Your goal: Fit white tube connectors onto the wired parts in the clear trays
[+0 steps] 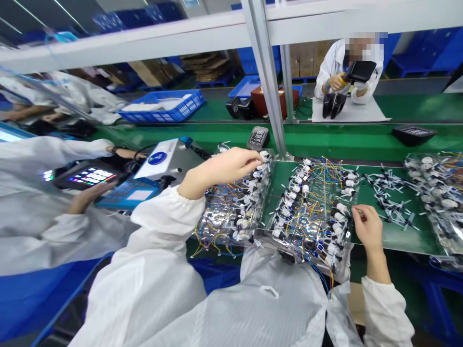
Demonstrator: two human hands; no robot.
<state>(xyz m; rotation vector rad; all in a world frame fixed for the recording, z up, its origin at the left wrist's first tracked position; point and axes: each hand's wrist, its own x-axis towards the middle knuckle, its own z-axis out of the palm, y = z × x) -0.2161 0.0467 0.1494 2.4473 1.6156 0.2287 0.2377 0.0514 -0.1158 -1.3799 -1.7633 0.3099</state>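
Note:
My left hand reaches over the left clear plastic tray, its thumb and fingers pinched at a small white-capped cylindrical part at the far corner. Rows of similar parts with thin coloured wires fill this tray. Beside the right edge of a second clear tray, my right hand is closed, fingertips together. Whatever lies between those fingertips is too small to make out. White-capped cylinders in that tray sit close to the fingertips. Yellow, red and blue wires run across its middle.
Loose black-and-white tube pieces lie scattered on the green bench. Another filled tray stands at the far right. A display unit is beside the metal post. At left, a co-worker's hands hold a lit display; another person works opposite.

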